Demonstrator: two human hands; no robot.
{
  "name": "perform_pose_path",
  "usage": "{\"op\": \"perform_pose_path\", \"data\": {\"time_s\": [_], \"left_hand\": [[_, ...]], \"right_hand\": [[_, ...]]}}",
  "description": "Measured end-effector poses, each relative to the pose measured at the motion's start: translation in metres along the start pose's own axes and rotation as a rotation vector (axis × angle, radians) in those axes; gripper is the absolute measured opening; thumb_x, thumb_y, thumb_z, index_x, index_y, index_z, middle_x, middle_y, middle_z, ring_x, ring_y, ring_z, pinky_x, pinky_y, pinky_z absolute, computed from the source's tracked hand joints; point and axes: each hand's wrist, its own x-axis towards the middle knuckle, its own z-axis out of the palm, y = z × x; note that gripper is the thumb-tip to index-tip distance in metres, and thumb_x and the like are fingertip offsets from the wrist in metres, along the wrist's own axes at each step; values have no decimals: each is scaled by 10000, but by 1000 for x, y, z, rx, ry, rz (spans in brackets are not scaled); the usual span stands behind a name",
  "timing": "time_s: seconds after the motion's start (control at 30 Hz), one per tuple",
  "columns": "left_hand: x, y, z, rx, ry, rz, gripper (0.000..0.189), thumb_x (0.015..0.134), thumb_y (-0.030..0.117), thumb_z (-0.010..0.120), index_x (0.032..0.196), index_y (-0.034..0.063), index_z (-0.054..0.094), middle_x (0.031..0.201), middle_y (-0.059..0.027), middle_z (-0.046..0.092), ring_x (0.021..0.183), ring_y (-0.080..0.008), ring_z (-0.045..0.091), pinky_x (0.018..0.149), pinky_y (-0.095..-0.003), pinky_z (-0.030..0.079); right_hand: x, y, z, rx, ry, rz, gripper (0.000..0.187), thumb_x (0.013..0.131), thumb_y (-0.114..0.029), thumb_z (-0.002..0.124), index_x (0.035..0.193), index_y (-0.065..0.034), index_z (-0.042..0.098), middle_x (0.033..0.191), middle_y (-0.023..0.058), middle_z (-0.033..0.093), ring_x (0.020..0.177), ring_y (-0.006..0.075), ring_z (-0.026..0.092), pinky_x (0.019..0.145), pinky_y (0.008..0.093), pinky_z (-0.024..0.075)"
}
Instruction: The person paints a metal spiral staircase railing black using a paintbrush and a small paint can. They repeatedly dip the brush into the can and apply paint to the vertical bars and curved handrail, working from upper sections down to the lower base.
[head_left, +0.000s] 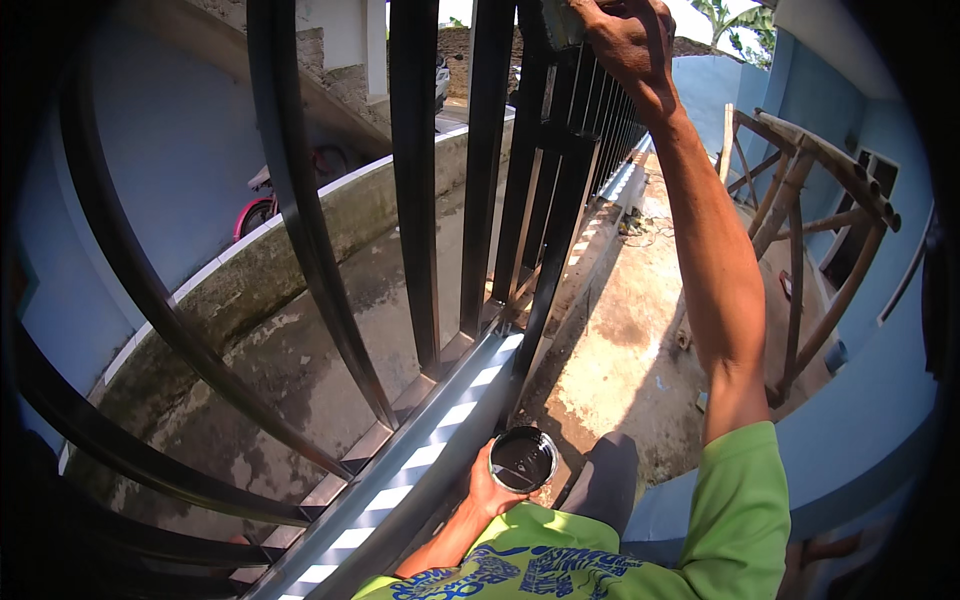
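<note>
My left hand (489, 486) is wrapped around a small open can (556, 459) low in front of my body. Glossy black paint (519, 459) fills much of it. Raised at the top edge of the view, my right hand (634, 41) grips a paintbrush (561, 24), whose dark head is against or very close to a black metal upright (534, 82). The top of that hand and part of the brush are cut off or in shadow. The metal bar fence (416, 225) runs along my left, with dark bars and a bare, brownish bottom rail (401, 401).
A pale metal ledge (420, 457) borders the fence's foot. Beyond stand a low concrete wall (360, 217) and a pink bicycle (259, 214). On the right, a bamboo scaffold (795, 187) stands near a blue wall (825, 465). Cables (636, 225) lie on the ground ahead.
</note>
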Motion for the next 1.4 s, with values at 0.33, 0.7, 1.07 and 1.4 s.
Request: {"op": "perform_pose_path", "data": {"time_s": [0.33, 0.7, 1.07, 1.4], "left_hand": [[13, -4, 0, 130, -22, -13, 712, 995, 629, 463, 1492, 123, 532, 1400, -202, 631, 1114, -469, 691, 710, -537, 647], [5, -3, 1, 5, -111, -22, 689, 1032, 591, 432, 1489, 84, 523, 1401, -233, 621, 1132, -522, 674, 850, -640, 628], [-5, -5, -9, -24, 11, 127, 639, 1014, 538, 556, 1470, 91, 554, 1480, -195, 563, 1336, -454, 550, 1081, -638, 498], [-6, -10, 0, -115, -92, 70, 779, 999, 544, 561, 1540, 0, 425, 1488, -287, 494, 1354, -514, 507, 792, -566, 648]], "right_hand": [[46, -38, -16, 28, 136, -54, 224, 931, -174, 744, 1012, 33, 710, 894, 162, 756, 816, 229, 734, 723, 351, 589], [-30, -24, -44, 140, 327, -91, 167, 972, -49, 706, 1096, 62, 718, 939, 124, 762, 779, 165, 715, 664, 278, 565], [-280, -49, -51, 312, 103, 581, 308, 967, -38, 747, 1247, 41, 645, 1174, 115, 708, 1073, 162, 682, 944, 286, 545], [-258, -35, -13, -86, 292, -44, 275, 838, 12, 829, 1098, -10, 742, 1024, 156, 712, 881, 250, 719, 727, 342, 599]]}}
